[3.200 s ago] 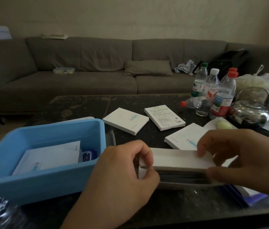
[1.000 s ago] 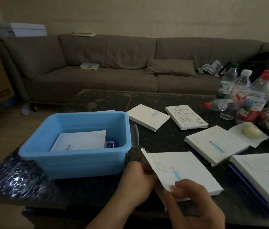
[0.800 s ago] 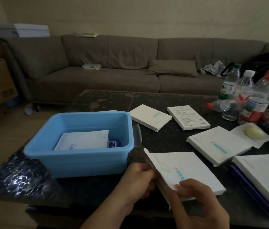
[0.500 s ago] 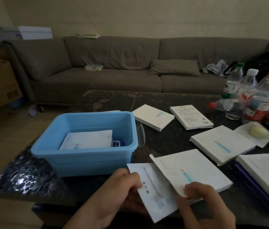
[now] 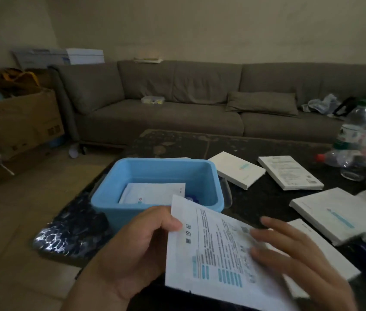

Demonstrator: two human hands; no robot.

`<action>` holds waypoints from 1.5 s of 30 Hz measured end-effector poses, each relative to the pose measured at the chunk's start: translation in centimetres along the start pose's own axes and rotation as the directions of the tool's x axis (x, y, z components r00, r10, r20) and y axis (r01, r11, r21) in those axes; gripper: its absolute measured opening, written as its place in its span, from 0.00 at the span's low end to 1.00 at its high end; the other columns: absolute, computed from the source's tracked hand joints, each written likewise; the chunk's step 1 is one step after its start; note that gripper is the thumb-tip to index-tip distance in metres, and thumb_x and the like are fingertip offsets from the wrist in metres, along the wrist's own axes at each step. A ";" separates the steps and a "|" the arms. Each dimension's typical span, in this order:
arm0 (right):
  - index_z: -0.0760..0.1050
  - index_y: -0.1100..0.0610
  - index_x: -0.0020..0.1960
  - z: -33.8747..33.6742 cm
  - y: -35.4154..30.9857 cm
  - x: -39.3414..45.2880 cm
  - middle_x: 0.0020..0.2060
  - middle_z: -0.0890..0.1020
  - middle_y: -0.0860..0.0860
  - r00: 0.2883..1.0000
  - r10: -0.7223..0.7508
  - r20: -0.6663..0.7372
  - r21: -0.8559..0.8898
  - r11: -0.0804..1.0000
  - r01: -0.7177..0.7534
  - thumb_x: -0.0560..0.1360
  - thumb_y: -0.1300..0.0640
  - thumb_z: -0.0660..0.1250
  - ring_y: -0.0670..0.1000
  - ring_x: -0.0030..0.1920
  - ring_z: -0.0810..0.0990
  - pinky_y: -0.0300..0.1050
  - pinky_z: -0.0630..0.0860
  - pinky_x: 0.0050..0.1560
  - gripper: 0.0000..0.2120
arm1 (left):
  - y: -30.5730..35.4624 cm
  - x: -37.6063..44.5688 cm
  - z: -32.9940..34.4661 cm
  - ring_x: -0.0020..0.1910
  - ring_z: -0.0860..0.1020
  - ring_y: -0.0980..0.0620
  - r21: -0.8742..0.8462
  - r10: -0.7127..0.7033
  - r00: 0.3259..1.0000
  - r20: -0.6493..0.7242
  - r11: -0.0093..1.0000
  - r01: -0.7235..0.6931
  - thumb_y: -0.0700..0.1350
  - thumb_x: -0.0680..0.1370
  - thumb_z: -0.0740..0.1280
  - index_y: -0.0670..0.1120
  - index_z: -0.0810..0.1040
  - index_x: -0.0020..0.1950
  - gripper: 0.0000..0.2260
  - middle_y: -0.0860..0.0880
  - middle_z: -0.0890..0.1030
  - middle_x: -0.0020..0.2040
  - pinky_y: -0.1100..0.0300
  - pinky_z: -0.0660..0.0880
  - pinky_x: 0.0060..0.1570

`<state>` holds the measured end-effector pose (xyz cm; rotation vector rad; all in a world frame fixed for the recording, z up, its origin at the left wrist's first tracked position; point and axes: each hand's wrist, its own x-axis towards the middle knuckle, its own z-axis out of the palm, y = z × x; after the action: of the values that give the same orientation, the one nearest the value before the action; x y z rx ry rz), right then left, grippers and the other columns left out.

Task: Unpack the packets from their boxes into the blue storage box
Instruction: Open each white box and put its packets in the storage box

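Note:
My left hand [image 5: 132,248] grips a white packet [image 5: 213,252] by its left edge, printed side up, just in front of the blue storage box [image 5: 107,196]. A white packet [image 5: 152,194] lies inside that box. My right hand [image 5: 298,261] rests with spread fingers on the held packet's right part and holds nothing. Beneath it lies the white box [image 5: 325,248] the packet came from. Three more white boxes lie on the dark table: one [image 5: 236,171] beside the storage box, one [image 5: 289,171] printed side up, one [image 5: 339,214] at the right.
Plastic water bottles [image 5: 357,140] stand at the table's right edge. A sheet of bubble wrap [image 5: 69,232] lies at the table's left corner. A grey sofa [image 5: 177,104] runs behind the table. A cardboard carton [image 5: 20,122] stands on the floor at the left.
My left hand has pulled the packet fully out of the white box and lifted it toward the blue storage box. My right hand let go of the box and opened.

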<state>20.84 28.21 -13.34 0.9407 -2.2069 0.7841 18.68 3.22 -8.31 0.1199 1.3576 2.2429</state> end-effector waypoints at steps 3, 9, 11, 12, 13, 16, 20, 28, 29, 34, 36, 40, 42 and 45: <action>0.76 0.40 0.55 -1.3 -1.4 5.0 0.53 0.79 0.30 0.990 0.057 -0.132 0.044 0.998 -0.052 0.76 0.50 0.65 0.34 0.51 0.80 0.29 0.75 0.49 0.09 | 1.6 -0.6 -0.7 0.38 0.85 0.42 0.084 0.197 0.979 0.052 0.976 -0.201 0.60 0.62 0.78 0.44 0.85 0.43 0.21 0.34 0.84 0.47 0.55 0.82 0.34; 0.76 0.48 0.56 0.7 0.0 16.3 0.44 0.85 0.45 0.753 0.544 0.371 0.390 0.645 -0.657 0.72 0.55 0.71 0.43 0.42 0.85 0.39 0.81 0.34 0.13 | 3.4 -0.3 -4.0 0.31 0.80 0.55 0.678 0.805 0.239 -0.543 0.588 -0.441 0.50 0.78 0.66 0.46 0.77 0.38 0.11 0.49 0.82 0.34 0.59 0.78 0.37; 0.75 0.52 0.57 3.2 1.3 18.8 0.44 0.85 0.49 0.613 0.560 0.558 0.306 0.548 -0.779 0.74 0.59 0.70 0.46 0.40 0.86 0.40 0.81 0.33 0.12 | 3.4 0.0 -5.8 0.37 0.81 0.57 0.697 0.777 0.130 -0.615 0.614 -0.370 0.47 0.79 0.64 0.49 0.78 0.40 0.09 0.51 0.83 0.37 0.56 0.79 0.44; 0.75 0.54 0.58 4.6 2.1 19.6 0.45 0.85 0.51 0.544 0.562 0.624 0.256 0.510 -0.821 0.75 0.60 0.69 0.48 0.41 0.86 0.42 0.82 0.34 0.12 | 3.3 0.2 -6.6 0.40 0.81 0.56 0.686 0.757 0.129 -0.640 0.640 -0.346 0.47 0.79 0.64 0.50 0.78 0.41 0.08 0.51 0.83 0.38 0.54 0.79 0.48; 0.75 0.55 0.59 5.9 2.9 20.0 0.47 0.85 0.52 0.480 0.554 0.681 0.206 0.483 -0.851 0.75 0.60 0.69 0.50 0.43 0.86 0.45 0.83 0.38 0.12 | 3.2 0.4 -7.4 0.43 0.81 0.55 0.669 0.736 0.143 -0.661 0.665 -0.332 0.47 0.79 0.64 0.50 0.78 0.42 0.07 0.51 0.83 0.40 0.53 0.79 0.50; 0.75 0.57 0.60 8.9 4.4 20.4 0.51 0.85 0.55 0.347 0.536 0.769 0.104 0.432 -0.896 0.76 0.60 0.68 0.54 0.50 0.85 0.50 0.83 0.47 0.13 | 3.1 1.1 -8.5 0.46 0.81 0.50 0.598 0.672 0.197 -0.714 0.732 -0.326 0.46 0.79 0.64 0.48 0.79 0.43 0.08 0.50 0.83 0.41 0.51 0.79 0.52; 0.76 0.60 0.59 11.6 4.4 20.4 0.45 0.85 0.55 0.249 0.555 0.793 0.020 0.385 -0.923 0.74 0.61 0.71 0.51 0.40 0.85 0.47 0.83 0.40 0.14 | 2.9 1.7 -9.1 0.42 0.81 0.55 0.599 0.662 0.212 -0.719 0.745 -0.294 0.46 0.79 0.65 0.47 0.80 0.42 0.08 0.52 0.83 0.39 0.52 0.79 0.50; 0.62 0.51 0.69 11.1 1.9 20.8 0.44 0.72 0.48 0.589 0.557 0.586 -0.507 0.818 -0.270 0.73 0.41 0.69 0.46 0.36 0.75 0.37 0.74 0.33 0.31 | 2.9 1.8 -9.6 0.43 0.80 0.56 0.683 0.724 0.238 -0.647 0.689 -0.240 0.51 0.77 0.66 0.50 0.79 0.42 0.07 0.53 0.82 0.40 0.57 0.77 0.44; 0.63 0.50 0.69 11.2 2.0 20.9 0.48 0.73 0.49 0.614 0.528 0.587 -0.544 0.819 -0.184 0.73 0.39 0.67 0.48 0.40 0.74 0.38 0.73 0.39 0.30 | 3.0 1.5 -9.9 0.44 0.80 0.56 0.726 0.751 0.287 -0.595 0.655 -0.210 0.53 0.75 0.67 0.51 0.79 0.43 0.07 0.54 0.82 0.41 0.59 0.76 0.42; 0.68 0.47 0.69 13.4 3.2 21.4 0.60 0.77 0.48 0.495 0.391 0.776 -0.404 0.911 -0.086 0.70 0.30 0.63 0.50 0.56 0.75 0.48 0.73 0.60 0.33 | 4.2 -1.3 -10.9 0.63 0.65 0.68 0.954 0.594 0.770 -0.234 0.291 0.065 0.64 0.59 0.75 0.67 0.68 0.62 0.33 0.73 0.62 0.64 0.64 0.68 0.58; 0.67 0.49 0.70 14.4 3.3 21.6 0.63 0.76 0.47 0.464 0.353 0.813 -0.362 0.929 -0.073 0.70 0.30 0.63 0.51 0.60 0.74 0.50 0.71 0.64 0.35 | 4.2 -1.5 -11.1 0.69 0.57 0.68 0.976 0.573 0.801 -0.175 0.208 0.065 0.63 0.58 0.78 0.71 0.61 0.65 0.40 0.78 0.52 0.67 0.58 0.64 0.67; 0.72 0.49 0.65 16.1 3.3 22.0 0.58 0.78 0.48 0.453 0.279 0.847 -0.299 0.954 -0.030 0.71 0.34 0.66 0.51 0.57 0.76 0.50 0.72 0.62 0.28 | 3.5 -0.5 -11.2 0.71 0.52 0.69 0.979 0.552 0.817 -0.164 0.195 0.065 0.61 0.62 0.78 0.74 0.56 0.66 0.41 0.80 0.48 0.66 0.54 0.61 0.72; 0.74 0.50 0.62 16.6 3.1 22.2 0.55 0.79 0.47 0.439 0.258 0.860 -0.267 0.963 -0.043 0.71 0.38 0.68 0.50 0.55 0.76 0.49 0.73 0.59 0.25 | 3.3 -0.1 -11.3 0.71 0.50 0.68 0.983 0.563 0.811 -0.158 0.170 0.073 0.59 0.65 0.77 0.69 0.58 0.69 0.39 0.77 0.50 0.68 0.54 0.58 0.73; 0.75 0.49 0.59 17.0 3.2 22.1 0.51 0.80 0.47 0.445 0.269 0.854 -0.248 0.963 -0.107 0.71 0.40 0.69 0.49 0.51 0.77 0.47 0.74 0.55 0.22 | 2.9 0.4 -11.6 0.72 0.49 0.67 0.988 0.593 0.795 -0.129 0.147 0.050 0.56 0.67 0.77 0.67 0.62 0.69 0.36 0.72 0.52 0.71 0.55 0.57 0.72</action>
<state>0.92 8.87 -9.23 1.1945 -3.2835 0.1270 13.44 -6.99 -11.63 0.2536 3.1935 1.1549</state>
